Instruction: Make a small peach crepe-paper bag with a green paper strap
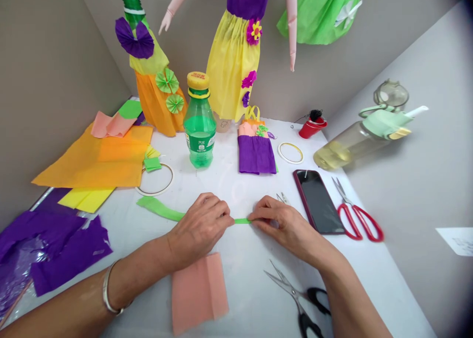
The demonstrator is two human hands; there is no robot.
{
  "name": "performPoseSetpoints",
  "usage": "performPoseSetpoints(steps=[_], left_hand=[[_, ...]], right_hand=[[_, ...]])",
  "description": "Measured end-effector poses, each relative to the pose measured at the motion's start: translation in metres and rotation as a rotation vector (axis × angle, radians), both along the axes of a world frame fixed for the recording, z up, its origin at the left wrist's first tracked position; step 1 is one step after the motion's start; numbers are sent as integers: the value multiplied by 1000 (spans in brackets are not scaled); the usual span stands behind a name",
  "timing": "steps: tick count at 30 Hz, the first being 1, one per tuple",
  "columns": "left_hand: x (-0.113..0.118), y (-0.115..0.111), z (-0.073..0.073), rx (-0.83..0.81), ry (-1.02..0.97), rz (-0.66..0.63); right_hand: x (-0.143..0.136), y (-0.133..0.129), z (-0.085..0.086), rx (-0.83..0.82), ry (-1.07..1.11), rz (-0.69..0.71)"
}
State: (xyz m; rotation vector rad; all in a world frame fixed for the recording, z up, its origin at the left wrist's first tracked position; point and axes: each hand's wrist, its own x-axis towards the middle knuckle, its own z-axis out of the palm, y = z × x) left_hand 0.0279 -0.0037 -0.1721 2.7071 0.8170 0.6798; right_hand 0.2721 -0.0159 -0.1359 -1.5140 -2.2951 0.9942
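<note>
A narrow strip of light green crepe paper (159,208) lies across the table in front of me. My left hand (203,227) pinches it between thumb and fingers, and its wider free end trails off to the left. At the strip's right end my right hand (283,222) grips it with closed fingertips. Between the hands a short stretch of the strip shows, folded narrow. Below my left wrist is a salmon-pink paper piece (199,296). Black-handled scissors (293,293), blades apart, lie below my right hand.
Beyond my hands stand a green bottle (200,141) and a small purple paper bag (256,153). To the right are a phone (320,202), red-handled scissors (354,212) and a tilted drinking bottle (354,138). Orange paper (92,163) and purple paper (70,259) cover the left side.
</note>
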Motion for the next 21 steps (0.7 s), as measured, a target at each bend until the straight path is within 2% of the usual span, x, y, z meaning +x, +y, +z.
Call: performPoseSetpoints(steps=[5,12,17,21], left_hand=[[13,7,8,-3,57,52],[27,14,1,-33,127,108],[26,14,-3,-118,85,121],[25,15,-2,-140,78,116]], right_hand=[[-4,0,4,-9,-2,-30],[-9,-2,-4,51,-138,-89],[1,-5,8,-10,-208,-110],[-7,-6,13,31,-119,-182]])
